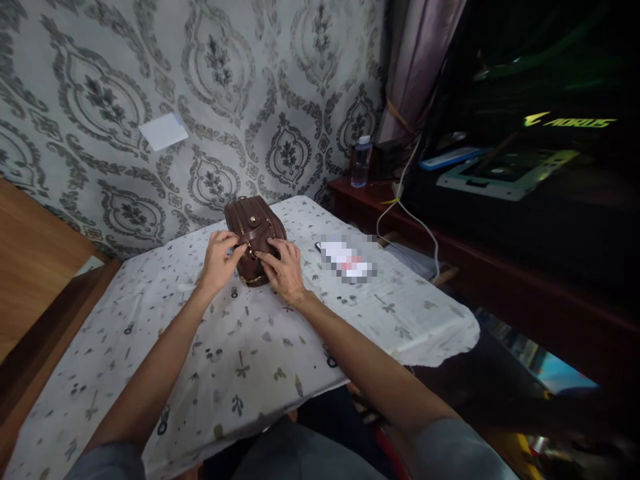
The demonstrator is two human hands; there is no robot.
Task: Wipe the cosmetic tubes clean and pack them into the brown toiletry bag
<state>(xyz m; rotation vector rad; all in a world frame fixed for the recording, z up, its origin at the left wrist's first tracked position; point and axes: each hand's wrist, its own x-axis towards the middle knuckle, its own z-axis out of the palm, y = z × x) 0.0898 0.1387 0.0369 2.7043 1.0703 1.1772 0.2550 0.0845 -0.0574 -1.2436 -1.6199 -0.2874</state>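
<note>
On the white patterned tablecloth sits a brown bag (257, 217) with a strap, gold-coloured zips and a round metal stud on top. My left hand (220, 261) is at the bag's left side, its thumb and fingers pinched near a small metal part by the strap end. My right hand (284, 268) rests against the right side of the bag, fingers bent and thumb pressed at the zip area. Both thumbs nearly meet over the front. What exactly lies between the fingertips is too small to make out.
A phone (345, 259) lies on the tablecloth (270, 340) right of the bag. Beyond it, a dark red desk (343, 190) holds a water bottle (361, 162); a white cable (433, 233) hangs down. The patterned wall (215, 133) stands behind; a wooden panel (35, 260) is at left.
</note>
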